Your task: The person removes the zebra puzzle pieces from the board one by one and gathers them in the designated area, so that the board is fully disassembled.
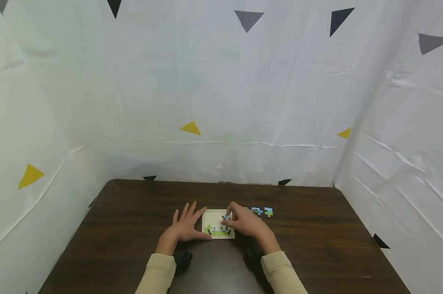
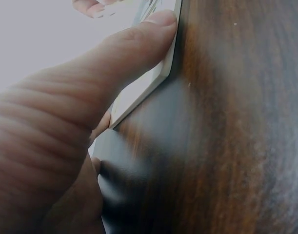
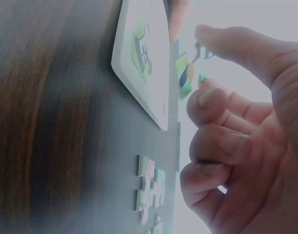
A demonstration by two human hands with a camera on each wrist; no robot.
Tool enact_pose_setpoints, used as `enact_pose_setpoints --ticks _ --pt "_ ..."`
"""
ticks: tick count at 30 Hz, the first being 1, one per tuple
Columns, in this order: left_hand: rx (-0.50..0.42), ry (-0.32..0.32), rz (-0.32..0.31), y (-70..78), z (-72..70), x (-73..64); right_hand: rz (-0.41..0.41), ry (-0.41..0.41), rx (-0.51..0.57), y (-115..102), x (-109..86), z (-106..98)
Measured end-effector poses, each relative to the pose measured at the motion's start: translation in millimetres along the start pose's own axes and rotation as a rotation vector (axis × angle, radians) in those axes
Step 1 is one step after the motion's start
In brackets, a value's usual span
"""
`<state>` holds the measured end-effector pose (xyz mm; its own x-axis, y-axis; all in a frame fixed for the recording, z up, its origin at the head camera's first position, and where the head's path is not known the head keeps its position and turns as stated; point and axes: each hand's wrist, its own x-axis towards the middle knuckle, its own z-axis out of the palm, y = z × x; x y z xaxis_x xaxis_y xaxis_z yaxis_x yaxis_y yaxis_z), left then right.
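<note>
A small pale puzzle board (image 1: 212, 215) lies flat on the table, with joined green, black and white pieces (image 1: 220, 233) along its near side. My left hand (image 1: 184, 228) has its fingers spread beside the board. Its thumb rests on the near left corner and the index fingertip reaches the far left corner. Over the board's right part, my right hand (image 1: 246, 222) pinches a puzzle piece (image 3: 184, 78) between thumb and index finger. That piece shows green and a dark patch, and it is held raised and tilted. The other right fingers are curled in.
Several loose puzzle pieces (image 1: 268, 211) lie right of the board, partly behind my right hand; some appear in the right wrist view as joined or touching pieces (image 3: 148, 170). The dark wooden table (image 1: 133, 212) meets white cloth walls (image 1: 221, 102) at the back and sides.
</note>
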<state>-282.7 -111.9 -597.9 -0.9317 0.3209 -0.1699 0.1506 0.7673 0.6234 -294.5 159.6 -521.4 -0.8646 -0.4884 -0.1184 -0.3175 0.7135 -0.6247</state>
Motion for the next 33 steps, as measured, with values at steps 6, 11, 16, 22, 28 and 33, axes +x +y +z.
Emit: enact_pose_setpoints --ticks 6,11,16,22,28,33 --pt "-0.009 0.002 0.001 -1.1 1.4 1.3 -0.019 0.027 0.019 0 -6.5 -5" --pt "0.003 0.015 -0.001 -0.9 2.2 2.9 -0.025 0.046 0.057 0 -16.7 -13" --pt "0.005 0.015 -0.012 0.2 3.5 2.8 0.004 0.074 0.075 6 -26.2 -20" --pt "0.011 0.013 -0.019 -0.7 4.6 2.6 0.033 0.108 0.096 19 -33.1 -28" --pt "0.015 0.023 -0.005 -2.3 4.5 4.9 0.073 0.151 0.135 33 -44.6 -45" --pt "0.016 0.012 -0.002 -1.5 3.7 3.6 0.076 0.183 0.164 41 -53.2 -56"
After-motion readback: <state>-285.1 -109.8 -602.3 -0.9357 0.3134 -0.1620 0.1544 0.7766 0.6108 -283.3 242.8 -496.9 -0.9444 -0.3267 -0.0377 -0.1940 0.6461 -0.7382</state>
